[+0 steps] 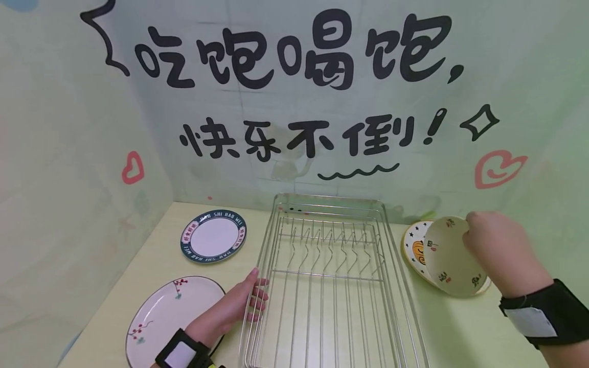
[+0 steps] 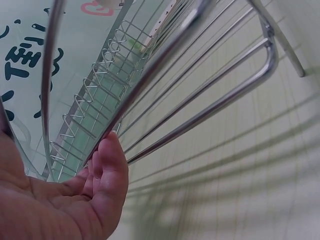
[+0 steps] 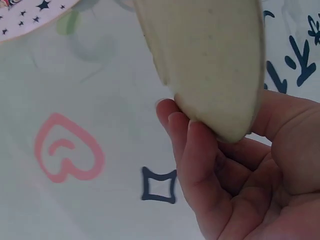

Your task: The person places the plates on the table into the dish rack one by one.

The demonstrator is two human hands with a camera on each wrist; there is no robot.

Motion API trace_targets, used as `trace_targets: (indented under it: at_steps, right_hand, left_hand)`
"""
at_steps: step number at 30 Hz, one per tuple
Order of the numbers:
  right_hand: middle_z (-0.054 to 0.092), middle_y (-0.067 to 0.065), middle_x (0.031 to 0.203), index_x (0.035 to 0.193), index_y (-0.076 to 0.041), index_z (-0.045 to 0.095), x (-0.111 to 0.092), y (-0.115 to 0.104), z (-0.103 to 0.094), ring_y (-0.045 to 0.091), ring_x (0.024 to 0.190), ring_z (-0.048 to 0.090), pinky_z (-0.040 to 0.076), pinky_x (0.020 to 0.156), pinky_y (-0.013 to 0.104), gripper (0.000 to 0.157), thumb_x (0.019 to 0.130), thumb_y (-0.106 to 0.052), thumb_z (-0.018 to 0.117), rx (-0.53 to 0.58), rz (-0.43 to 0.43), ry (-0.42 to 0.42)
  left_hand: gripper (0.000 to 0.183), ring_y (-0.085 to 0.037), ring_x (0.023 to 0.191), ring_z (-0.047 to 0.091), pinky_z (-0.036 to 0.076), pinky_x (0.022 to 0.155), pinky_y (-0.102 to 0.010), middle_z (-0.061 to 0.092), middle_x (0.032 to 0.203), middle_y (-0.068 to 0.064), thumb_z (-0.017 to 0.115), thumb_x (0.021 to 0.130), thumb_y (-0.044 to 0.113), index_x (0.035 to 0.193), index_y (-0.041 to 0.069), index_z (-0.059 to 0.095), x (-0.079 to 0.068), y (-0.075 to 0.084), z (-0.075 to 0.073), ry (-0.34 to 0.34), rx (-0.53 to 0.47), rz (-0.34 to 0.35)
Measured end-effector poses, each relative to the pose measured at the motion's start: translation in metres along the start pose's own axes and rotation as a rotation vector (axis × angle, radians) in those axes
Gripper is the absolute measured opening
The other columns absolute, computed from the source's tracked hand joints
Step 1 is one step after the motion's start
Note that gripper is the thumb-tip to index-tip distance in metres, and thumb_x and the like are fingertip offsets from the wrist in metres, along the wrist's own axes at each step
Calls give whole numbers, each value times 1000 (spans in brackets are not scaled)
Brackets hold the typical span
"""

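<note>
A cream plate with small flower prints (image 1: 453,260) is tilted up in my right hand (image 1: 499,250), which pinches its edge between thumb and fingers. In the right wrist view the plate's plain underside (image 3: 215,60) faces the camera. Behind it, a white plate with stars and an orange picture (image 1: 416,245) lies partly hidden on the table. My left hand (image 1: 241,304) grips the left side of a wire dish rack (image 1: 329,276), fingers passing between the rails. From the left wrist, the fingertips (image 2: 112,152) show curled at a metal bar. The rack's row of bent-wire dividers stands toward the back.
A plate with a dark blue lettered rim (image 1: 213,236) lies left of the rack. Nearer, a large white plate with red blossom sprigs (image 1: 158,322) sits partly under my left forearm. A printed wall sheet (image 1: 294,102) rises behind the table, with side panels at left and right.
</note>
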State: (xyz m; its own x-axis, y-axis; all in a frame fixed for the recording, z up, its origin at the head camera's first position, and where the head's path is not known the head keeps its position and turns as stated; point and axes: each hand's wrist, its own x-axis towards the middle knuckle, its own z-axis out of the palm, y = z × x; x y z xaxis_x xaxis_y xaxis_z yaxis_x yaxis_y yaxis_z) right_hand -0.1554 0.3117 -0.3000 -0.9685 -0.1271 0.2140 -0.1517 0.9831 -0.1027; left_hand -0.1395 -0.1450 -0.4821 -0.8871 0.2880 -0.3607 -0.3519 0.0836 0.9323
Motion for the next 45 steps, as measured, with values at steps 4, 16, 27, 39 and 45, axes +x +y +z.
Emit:
trace_targets:
  at_steps: [4, 16, 27, 39, 45]
  right_hand:
    - [37, 5, 56, 61, -5, 46, 10, -18, -4, 21, 51, 36, 28, 44, 32, 23, 76, 13, 48, -27, -16, 18]
    - [42, 7, 55, 66, 1, 53, 26, -57, -15, 23, 49, 37, 29, 42, 32, 21, 76, 17, 45, -26, -59, 97]
    - [49, 10, 57, 69, 4, 57, 42, -78, -16, 25, 52, 45, 33, 42, 33, 14, 77, 13, 50, -1, -40, 64]
    - [52, 10, 59, 65, 0, 58, 61, -99, 10, 23, 54, 48, 39, 40, 35, 19, 78, 14, 53, -49, -6, 29]
    - [56, 13, 64, 69, 1, 59, 67, -104, 19, 26, 57, 55, 45, 41, 38, 17, 82, 11, 56, -49, 4, 11]
  left_hand:
    - [84, -20, 73, 51, 46, 56, -30, 51, 92, -11, 28, 99, 66, 133, -10, 41, 0, 1, 0, 7, 2, 2]
    - [84, -23, 73, 52, 48, 55, -33, 52, 92, -13, 29, 100, 65, 135, -11, 41, 2, -2, -1, 24, 8, -12]
    - [87, -22, 73, 53, 50, 55, -33, 53, 92, -12, 29, 99, 67, 135, -11, 41, 2, -3, 0, 28, 19, -8]
    - [87, -22, 73, 53, 49, 56, -33, 53, 92, -12, 30, 98, 68, 135, -10, 42, 3, -4, 0, 27, 15, -8]
    - [88, -21, 72, 52, 47, 55, -31, 52, 91, -11, 29, 97, 69, 134, -10, 42, 1, -2, -1, 5, 17, 3]
